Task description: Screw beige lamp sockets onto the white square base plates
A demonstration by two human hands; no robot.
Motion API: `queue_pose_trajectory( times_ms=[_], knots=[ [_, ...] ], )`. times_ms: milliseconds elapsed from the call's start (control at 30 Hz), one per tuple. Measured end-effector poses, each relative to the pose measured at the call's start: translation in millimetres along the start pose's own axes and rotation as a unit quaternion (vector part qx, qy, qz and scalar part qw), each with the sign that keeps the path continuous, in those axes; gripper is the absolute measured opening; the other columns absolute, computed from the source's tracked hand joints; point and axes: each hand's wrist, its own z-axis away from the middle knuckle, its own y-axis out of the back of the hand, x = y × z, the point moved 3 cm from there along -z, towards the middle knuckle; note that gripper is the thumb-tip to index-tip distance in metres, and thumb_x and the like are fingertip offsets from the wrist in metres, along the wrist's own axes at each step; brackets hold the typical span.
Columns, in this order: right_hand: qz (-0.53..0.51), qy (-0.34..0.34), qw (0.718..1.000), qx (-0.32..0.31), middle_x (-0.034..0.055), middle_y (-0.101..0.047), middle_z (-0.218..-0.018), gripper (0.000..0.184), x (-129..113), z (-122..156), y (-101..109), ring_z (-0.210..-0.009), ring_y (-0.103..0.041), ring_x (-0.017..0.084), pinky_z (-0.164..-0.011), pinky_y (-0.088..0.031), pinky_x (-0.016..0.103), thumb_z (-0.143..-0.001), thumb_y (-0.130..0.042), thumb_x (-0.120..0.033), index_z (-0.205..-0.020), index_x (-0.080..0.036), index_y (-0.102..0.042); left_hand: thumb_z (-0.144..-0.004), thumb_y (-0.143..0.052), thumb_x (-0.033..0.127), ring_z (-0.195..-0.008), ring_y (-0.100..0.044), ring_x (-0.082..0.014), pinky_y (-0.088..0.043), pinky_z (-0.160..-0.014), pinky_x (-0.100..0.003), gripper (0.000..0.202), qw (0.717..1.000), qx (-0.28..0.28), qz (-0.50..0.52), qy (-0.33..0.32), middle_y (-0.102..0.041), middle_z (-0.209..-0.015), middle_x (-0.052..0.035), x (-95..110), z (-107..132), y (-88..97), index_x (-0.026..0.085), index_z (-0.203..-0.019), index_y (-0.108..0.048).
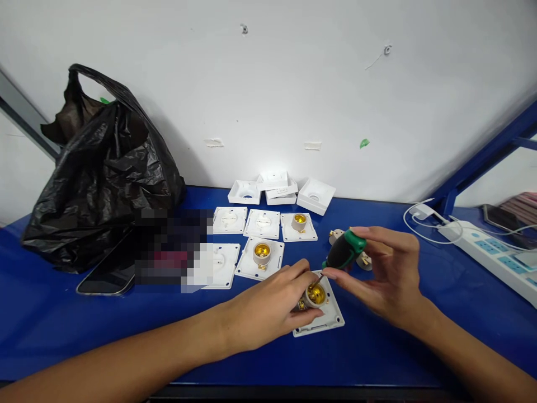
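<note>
My left hand is closed around a beige lamp socket with a brass inside, mounted on a white square plate lying on the blue table. My right hand pinches a short screwdriver with a black and green handle. Its tip points down into the socket's brass opening. Both hands meet over this plate near the table's front.
Behind lie several more white plates, two with sockets, and open white boxes by the wall. A black plastic bag and a phone are at the left. A power strip with cables lies at the right.
</note>
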Motion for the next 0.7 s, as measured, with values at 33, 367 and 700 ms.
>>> queue_pose_trajectory(
  times_ms=[33, 367, 700],
  knots=[
    [0.003, -0.002, 1.000, -0.017, 0.0060, -0.072, -0.116, 0.082, 0.8, 0.7, 0.3, -0.077, -0.076, 0.021, -0.060, -0.070, 0.037, -0.088, -0.087, -0.018, -0.156, -0.037, -0.045, -0.105, -0.071, 0.034, -0.105, -0.070, -0.0249, -0.060, -0.089, -0.035, 0.031, 1.000, -0.002, 0.005, -0.002, -0.060, -0.124, -0.0065, -0.2, -0.1, -0.7, 0.024, -0.132, -0.061],
    [-0.029, 0.031, 0.998, -0.046, 0.0056, -0.076, -0.114, 0.091, -3.1, 4.1, -4.1, -0.089, -0.078, 0.026, -0.074, -0.072, 0.046, -0.086, -0.085, -0.008, -0.161, -0.035, -0.041, -0.103, -0.073, 0.029, -0.108, -0.069, -0.0257, -0.060, -0.091, -0.036, 0.024, 1.000, -0.010, 0.013, -0.002, -0.061, -0.124, -0.0072, 2.5, -2.9, 1.0, 0.022, -0.123, -0.061],
    [-0.033, -0.035, 0.997, -0.055, 0.0084, -0.067, -0.131, 0.081, -1.2, 0.6, -7.3, -0.097, -0.076, 0.023, -0.081, -0.072, 0.042, -0.094, -0.078, -0.012, -0.161, -0.036, -0.039, -0.103, -0.073, 0.031, -0.116, -0.069, -0.0282, -0.059, -0.101, -0.040, 0.030, 1.000, 0.005, 0.010, -0.006, -0.062, -0.129, -0.0079, -1.6, -1.6, -3.4, 0.023, -0.129, -0.061]
  ],
)
